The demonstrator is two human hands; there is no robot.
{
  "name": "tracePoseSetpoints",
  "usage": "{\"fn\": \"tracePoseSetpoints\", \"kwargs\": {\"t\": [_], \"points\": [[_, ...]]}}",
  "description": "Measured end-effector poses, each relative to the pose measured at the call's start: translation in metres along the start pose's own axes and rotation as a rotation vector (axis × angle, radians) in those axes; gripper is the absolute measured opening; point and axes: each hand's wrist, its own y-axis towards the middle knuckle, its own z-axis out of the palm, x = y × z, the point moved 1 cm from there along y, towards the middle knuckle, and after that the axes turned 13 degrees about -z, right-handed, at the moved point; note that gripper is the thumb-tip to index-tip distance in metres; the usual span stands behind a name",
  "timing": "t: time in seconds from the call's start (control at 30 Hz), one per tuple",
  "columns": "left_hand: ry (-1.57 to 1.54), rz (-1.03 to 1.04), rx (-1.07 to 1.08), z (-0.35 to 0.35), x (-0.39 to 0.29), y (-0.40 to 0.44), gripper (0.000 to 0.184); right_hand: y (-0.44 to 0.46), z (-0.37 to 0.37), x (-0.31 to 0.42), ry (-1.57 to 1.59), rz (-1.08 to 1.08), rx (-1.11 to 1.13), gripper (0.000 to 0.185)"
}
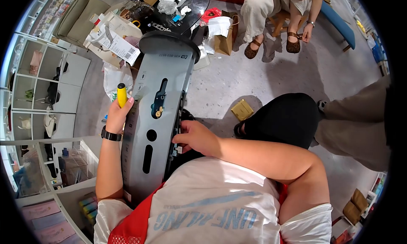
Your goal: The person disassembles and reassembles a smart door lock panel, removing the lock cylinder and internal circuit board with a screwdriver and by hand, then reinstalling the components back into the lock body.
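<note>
Left hand (118, 113), left of centre: clasped on a yellow handle (122, 95), with the thumb at the near edge of the grey metal housing (142, 97); this placement appears to steady that side while retaining the handle. The housing lies lengthwise, left of centre, its lower end against the wearer's body, presumably for support; a black disc (167, 42) caps its upper end. Right hand (199, 138), centre: fingertips at the housing's right edge, beside small fittings, seemingly to reach that open side; whether they pinch anything cannot be told. Surroundings: white shelving (78, 72) at far left confines the left elbow. At upper left, a plastic bag (113, 76) and a printed carton (108, 32) crowd the disc end. A paper bag (224, 44) stands at upper centre. A gold-coloured square piece (242, 110) lies on the floor, right of centre; the wearer's black-clad knee (282, 121) limits room beside it.
</note>
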Motion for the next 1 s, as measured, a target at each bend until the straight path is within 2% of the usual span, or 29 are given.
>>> {"fn": "tracePoseSetpoints", "kwargs": {"t": [0.13, 0.33, 0.5, 0.6, 0.8, 0.9, 1.0], "points": [[0.018, 0.049, -0.022, -0.016, 0.016, 0.020, 0.025, 0.008, 0.000, -0.002, 0.038, -0.012, 0.030, 0.031], [-0.157, -0.009, 0.005, -0.020, 0.017, 0.019, 0.023, 0.011, -0.001, 0.009, 0.101, 0.003, 0.091, 0.028], [-0.154, 0.019, 0.021, -0.024, 0.030, 0.026, 0.020, 0.007, -0.001, 0.009, 0.175, 0.022, 0.039, 0.028], [-0.143, 0.052, 0.006, -0.019, 0.031, 0.024, 0.019, 0.006, -0.005, 0.014, 0.152, 0.047, 0.064, 0.026], [-0.117, 0.062, -0.014, -0.016, 0.032, 0.020, 0.020, -0.005, 0.001, 0.027, -0.097, 0.014, -0.002, 0.016], [-0.099, 0.065, -0.018, -0.012, 0.030, 0.019, 0.019, -0.010, 0.003, 0.034, -0.172, -0.041, -0.018, 0.017], [-0.077, 0.038, -0.025, -0.011, 0.024, 0.019, 0.018, -0.007, 0.004, 0.027, -0.110, -0.049, -0.060, 0.022]]}}
